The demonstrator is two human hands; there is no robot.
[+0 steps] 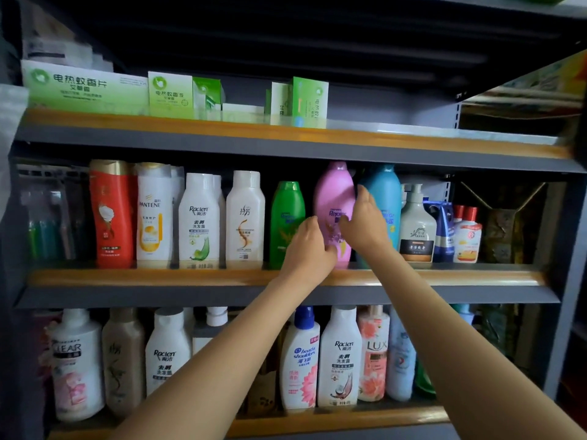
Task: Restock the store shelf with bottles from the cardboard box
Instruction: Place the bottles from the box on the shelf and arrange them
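Nearest the viewer, two bare forearms rise from the lower edge toward the middle shelf [190, 277] of a grey store rack. The left hand [306, 246] rests low against the pink bottle [333, 204], fingers curled round its lower left edge; the right hand [365, 220] lies higher, thumb across the label and fingers reaching between the pink bottle and the blue bottle [386, 204] just beside it. Both hands appear to grip the pink bottle, which stands upright on the shelf between the green bottle [287, 217] and the blue one.

The step in hand is judged to be seating this bottle in its slot. The next move calls for squaring it with its label forward, letting go without nudging either neighbour, and returning for another.

Farther back, green cartons [171, 93] occupy the upper shelf [413, 138]. The cardboard box is out of view. The fingertips behind the bottle are hidden, so the firmness of the grip cannot be told. The pink bottle's label is blurred, and the rack's left end is dim.
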